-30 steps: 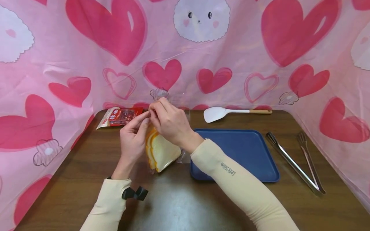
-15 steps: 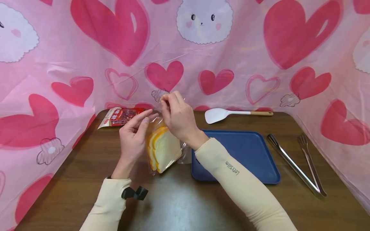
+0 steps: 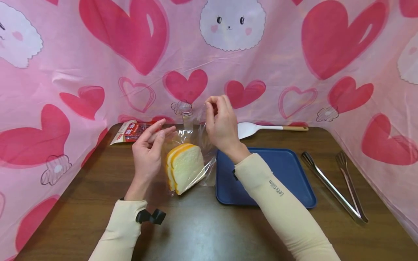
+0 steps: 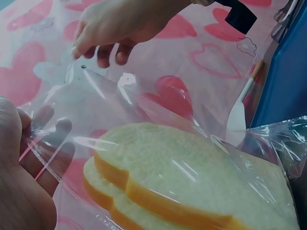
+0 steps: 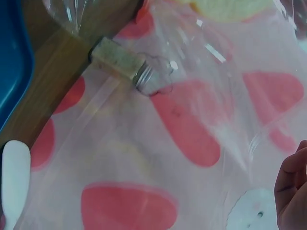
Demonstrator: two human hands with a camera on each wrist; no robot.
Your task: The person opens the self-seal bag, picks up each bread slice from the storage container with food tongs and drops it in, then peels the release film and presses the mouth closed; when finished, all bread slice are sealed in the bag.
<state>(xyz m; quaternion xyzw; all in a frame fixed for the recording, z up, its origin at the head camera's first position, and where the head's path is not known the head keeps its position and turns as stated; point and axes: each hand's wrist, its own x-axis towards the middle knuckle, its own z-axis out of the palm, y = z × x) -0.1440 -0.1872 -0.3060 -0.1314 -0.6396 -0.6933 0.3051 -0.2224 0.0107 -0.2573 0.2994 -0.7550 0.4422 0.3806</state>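
Note:
Two slices of white bread point(image 3: 188, 168) with orange-brown crust stand side by side in a clear plastic bag point(image 3: 210, 170) on the wooden table. Above the bread the film spreads between the hands. My right hand point(image 3: 222, 121), raised at the upper right, pinches the bag's edge between thumb and fingertips, as the left wrist view shows with the hand point(image 4: 122, 28). On the left side, my left hand point(image 3: 148, 156) has its fingers extended and its thumb apart; in the left wrist view its fingers point(image 4: 50, 158) show through the film at the bag's mouth.
Behind the bag stands a small glass bottle point(image 3: 187, 121). A red and white food packet point(image 3: 130, 132) lies at the back left. To the right are a blue tray point(image 3: 271, 177), a white spatula point(image 3: 249, 128) with a wooden handle and metal tongs point(image 3: 339, 192). Heart-patterned cloth surrounds the table.
My right hand has moved right and slightly up, away from the left hand, drawing the film wider. The left hand's fingers have spread; the glass bottle has come into sight.

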